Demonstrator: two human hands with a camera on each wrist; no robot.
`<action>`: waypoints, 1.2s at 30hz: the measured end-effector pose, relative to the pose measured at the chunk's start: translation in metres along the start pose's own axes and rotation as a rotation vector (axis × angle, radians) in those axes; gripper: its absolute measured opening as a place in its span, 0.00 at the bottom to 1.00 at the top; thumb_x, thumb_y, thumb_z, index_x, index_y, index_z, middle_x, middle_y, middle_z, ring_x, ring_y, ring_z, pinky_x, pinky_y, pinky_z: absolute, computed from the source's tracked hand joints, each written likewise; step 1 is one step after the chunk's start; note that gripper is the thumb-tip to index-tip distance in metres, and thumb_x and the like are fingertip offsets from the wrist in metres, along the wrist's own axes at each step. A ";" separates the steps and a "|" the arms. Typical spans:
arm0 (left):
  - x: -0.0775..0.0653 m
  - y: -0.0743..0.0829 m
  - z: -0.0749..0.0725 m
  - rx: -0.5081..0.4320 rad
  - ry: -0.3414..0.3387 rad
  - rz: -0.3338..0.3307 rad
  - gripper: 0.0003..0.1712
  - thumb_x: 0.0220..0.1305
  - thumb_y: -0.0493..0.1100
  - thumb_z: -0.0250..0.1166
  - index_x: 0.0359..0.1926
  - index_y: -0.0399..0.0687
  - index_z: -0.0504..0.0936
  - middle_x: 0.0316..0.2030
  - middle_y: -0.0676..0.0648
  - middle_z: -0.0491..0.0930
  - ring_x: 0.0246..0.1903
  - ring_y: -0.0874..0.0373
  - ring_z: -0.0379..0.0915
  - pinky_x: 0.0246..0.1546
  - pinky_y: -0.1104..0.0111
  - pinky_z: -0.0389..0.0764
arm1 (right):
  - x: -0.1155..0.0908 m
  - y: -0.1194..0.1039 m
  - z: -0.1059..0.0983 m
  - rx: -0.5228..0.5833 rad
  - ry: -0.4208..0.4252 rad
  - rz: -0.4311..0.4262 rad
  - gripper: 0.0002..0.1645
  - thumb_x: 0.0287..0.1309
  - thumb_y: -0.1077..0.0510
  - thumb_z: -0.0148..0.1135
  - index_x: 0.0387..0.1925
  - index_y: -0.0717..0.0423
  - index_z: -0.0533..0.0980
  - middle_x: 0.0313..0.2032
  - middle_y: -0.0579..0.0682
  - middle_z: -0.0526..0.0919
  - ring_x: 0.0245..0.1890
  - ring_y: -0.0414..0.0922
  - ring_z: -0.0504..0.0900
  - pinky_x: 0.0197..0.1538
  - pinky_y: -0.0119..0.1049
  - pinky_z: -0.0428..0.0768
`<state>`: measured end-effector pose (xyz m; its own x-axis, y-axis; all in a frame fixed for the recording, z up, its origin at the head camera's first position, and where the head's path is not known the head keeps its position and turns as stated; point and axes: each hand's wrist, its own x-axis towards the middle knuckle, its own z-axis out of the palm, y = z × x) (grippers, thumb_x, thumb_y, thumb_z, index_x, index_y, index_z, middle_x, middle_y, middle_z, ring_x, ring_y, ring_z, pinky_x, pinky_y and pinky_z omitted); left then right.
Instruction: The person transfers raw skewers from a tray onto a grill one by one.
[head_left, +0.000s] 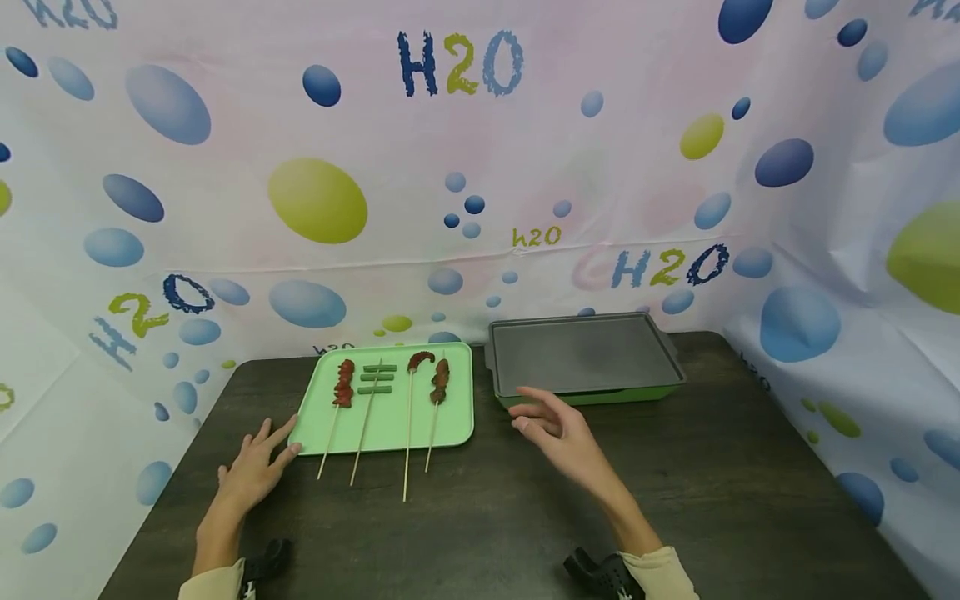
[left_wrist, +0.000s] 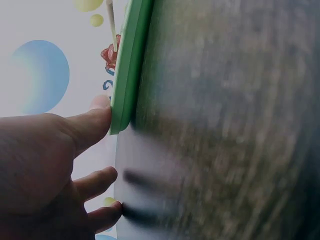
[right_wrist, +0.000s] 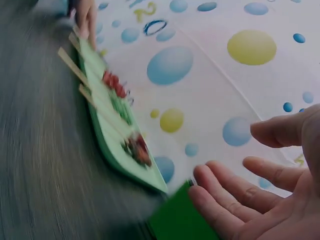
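A light green tray (head_left: 397,427) carries several skewers. One holds red pieces (head_left: 343,385), one green bean-like pieces (head_left: 377,377), one a curled dark red piece, perhaps a tentacle (head_left: 420,360), and one brown meat-like chunks (head_left: 440,382). Their sticks stick out over the tray's front edge. My left hand (head_left: 255,468) spreads its fingers at the tray's front left corner; in the left wrist view the thumb (left_wrist: 92,122) touches the rim. My right hand (head_left: 562,433), empty with loosely bent fingers, hovers before the front left corner of a griddle with a grey top (head_left: 588,354) and green base (head_left: 630,394).
The tray and griddle stand side by side at the back of a dark wooden table (head_left: 487,525), with a narrow gap between them. A white sheet (head_left: 420,200) printed with blue and yellow-green spots rises behind and along both sides.
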<state>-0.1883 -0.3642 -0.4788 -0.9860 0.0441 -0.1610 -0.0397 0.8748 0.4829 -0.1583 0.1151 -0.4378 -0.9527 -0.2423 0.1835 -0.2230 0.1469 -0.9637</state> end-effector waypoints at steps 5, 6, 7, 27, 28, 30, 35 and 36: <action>0.000 0.000 0.003 -0.010 0.015 0.013 0.39 0.80 0.58 0.51 0.81 0.45 0.52 0.76 0.21 0.38 0.71 0.15 0.31 0.54 0.15 0.35 | 0.012 0.003 0.016 0.125 -0.117 0.101 0.31 0.76 0.58 0.57 0.75 0.62 0.64 0.58 0.63 0.82 0.58 0.62 0.81 0.60 0.46 0.81; 0.001 0.000 0.003 -0.008 0.014 0.012 0.39 0.80 0.58 0.51 0.81 0.45 0.52 0.76 0.21 0.39 0.71 0.15 0.31 0.54 0.15 0.35 | 0.014 0.004 0.019 0.143 -0.130 0.128 0.31 0.76 0.58 0.57 0.75 0.62 0.64 0.58 0.64 0.82 0.58 0.61 0.82 0.60 0.47 0.80; 0.001 0.001 0.004 -0.007 0.012 0.009 0.39 0.80 0.58 0.51 0.81 0.45 0.52 0.76 0.21 0.39 0.71 0.15 0.31 0.54 0.15 0.35 | 0.015 0.006 0.023 0.161 -0.145 0.152 0.31 0.76 0.59 0.56 0.75 0.62 0.63 0.59 0.65 0.81 0.58 0.60 0.82 0.61 0.48 0.80; -0.003 0.001 -0.003 -0.002 -0.009 -0.017 0.40 0.81 0.59 0.49 0.82 0.46 0.51 0.76 0.21 0.39 0.71 0.16 0.29 0.55 0.16 0.35 | 0.033 0.044 0.088 0.605 -0.258 0.442 0.37 0.76 0.63 0.52 0.79 0.64 0.52 0.62 0.72 0.77 0.60 0.62 0.81 0.61 0.49 0.80; -0.002 0.001 -0.003 -0.002 -0.012 -0.018 0.40 0.81 0.59 0.49 0.82 0.46 0.50 0.76 0.21 0.38 0.71 0.16 0.28 0.55 0.16 0.34 | 0.033 0.045 0.091 0.648 -0.252 0.453 0.37 0.77 0.63 0.52 0.79 0.64 0.51 0.63 0.72 0.76 0.61 0.62 0.80 0.62 0.49 0.79; -0.002 0.001 -0.003 -0.006 -0.016 -0.019 0.40 0.81 0.59 0.49 0.82 0.46 0.51 0.76 0.21 0.38 0.72 0.16 0.28 0.55 0.16 0.34 | 0.034 0.048 0.096 0.729 -0.239 0.476 0.37 0.77 0.65 0.50 0.80 0.63 0.50 0.64 0.73 0.73 0.63 0.62 0.78 0.64 0.50 0.77; -0.002 0.003 -0.003 -0.019 -0.021 -0.022 0.39 0.81 0.57 0.50 0.82 0.45 0.50 0.76 0.22 0.37 0.72 0.16 0.27 0.55 0.16 0.33 | 0.035 0.053 0.106 0.848 -0.227 0.499 0.37 0.76 0.68 0.49 0.80 0.65 0.49 0.65 0.74 0.72 0.65 0.63 0.75 0.67 0.51 0.74; -0.002 0.003 -0.002 -0.020 -0.019 -0.021 0.39 0.81 0.56 0.50 0.82 0.45 0.50 0.76 0.22 0.38 0.72 0.16 0.27 0.55 0.16 0.33 | 0.036 0.053 0.107 0.860 -0.228 0.498 0.37 0.76 0.68 0.49 0.79 0.66 0.49 0.65 0.74 0.72 0.66 0.63 0.75 0.67 0.50 0.74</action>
<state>-0.1871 -0.3627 -0.4751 -0.9817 0.0346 -0.1873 -0.0642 0.8656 0.4965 -0.1821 0.0114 -0.5035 -0.8145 -0.5322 -0.2309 0.4977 -0.4364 -0.7496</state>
